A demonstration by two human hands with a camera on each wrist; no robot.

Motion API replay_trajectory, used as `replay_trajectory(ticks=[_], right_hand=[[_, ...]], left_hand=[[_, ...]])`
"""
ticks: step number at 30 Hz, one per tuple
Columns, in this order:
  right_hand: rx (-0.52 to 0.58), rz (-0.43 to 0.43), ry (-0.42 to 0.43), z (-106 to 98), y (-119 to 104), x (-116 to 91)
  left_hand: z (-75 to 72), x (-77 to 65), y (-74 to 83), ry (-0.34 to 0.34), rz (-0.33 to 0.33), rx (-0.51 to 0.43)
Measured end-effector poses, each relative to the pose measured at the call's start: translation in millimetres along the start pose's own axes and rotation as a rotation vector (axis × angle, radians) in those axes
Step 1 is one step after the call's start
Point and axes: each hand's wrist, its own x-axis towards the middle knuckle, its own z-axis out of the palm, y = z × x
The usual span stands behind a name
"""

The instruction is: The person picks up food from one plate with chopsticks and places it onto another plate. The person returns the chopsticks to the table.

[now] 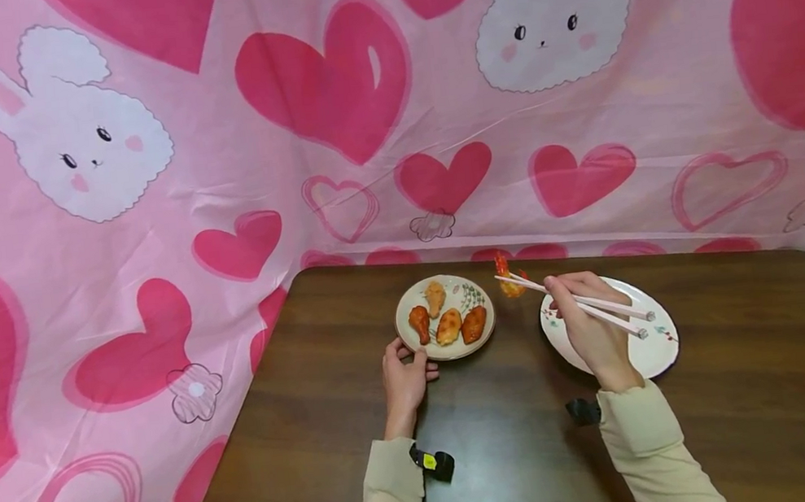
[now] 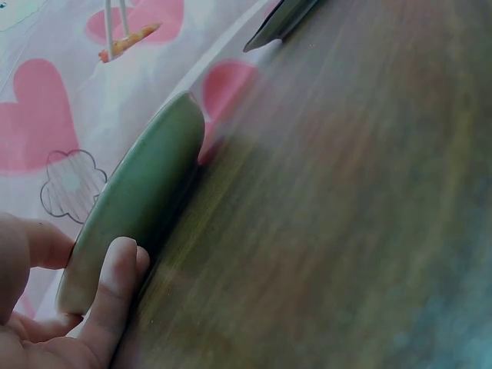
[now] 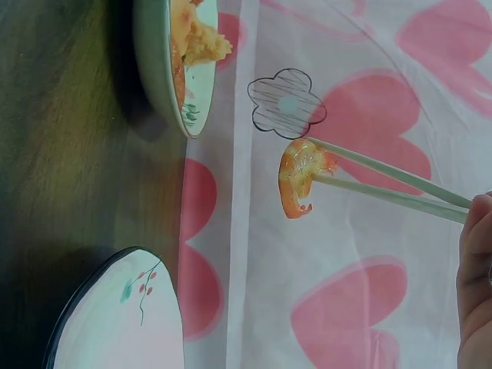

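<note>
My right hand [image 1: 590, 325] holds a pair of pale chopsticks [image 1: 611, 308] above the table. Their tips pinch an orange-red shrimp [image 3: 296, 178], which hangs in the air between two plates. Below that hand lies a white oval plate [image 1: 651, 343] with a dark edge and a berry sprig design, partly covered by the hand. My left hand [image 1: 404, 377] grips the near left rim of a round plate [image 1: 456, 285], thumb and fingers on its edge; the left wrist view shows its green outer side [image 2: 150, 177]. On it sit drumsticks [image 1: 419, 324] and chicken wing pieces [image 1: 449, 326].
Both plates stand on a dark brown wooden table [image 1: 303, 425]. Behind it and along its left side hangs a pink cloth [image 1: 331, 128] printed with hearts and rabbits. Black bands [image 1: 434, 462] are strapped at both wrists.
</note>
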Motion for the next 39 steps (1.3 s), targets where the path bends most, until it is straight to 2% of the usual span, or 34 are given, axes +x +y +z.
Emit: replay_trajectory(ticks=[9, 16, 23, 28, 33, 39], right_hand=[[-0.024, 0.034, 0.003, -8, 3, -2], [-0.048, 0.072, 0.024, -23, -1, 3], [-0.120, 0.104, 0.061, -45, 18, 11], [-0.183, 0.158, 0.094, -56, 27, 13], [-0.209, 0.194, 0.113, -62, 30, 14], [-0.235, 0.234, 0.093, -65, 35, 11]], left_hand=[[-0.7, 1.4, -1.6, -0.004, -0.008, -0.011], [0.1, 1.7, -2.3, 0.002, 0.003, -0.020], [1.2, 2.3, -2.7, 0.007, -0.001, -0.012], [-0.1, 1.6, -3.6, 0.012, -0.008, -0.002], [-0.3, 0.9, -2.4, 0.007, -0.011, 0.008], [1.2, 1.0, -1.2, 0.014, -0.016, 0.012]])
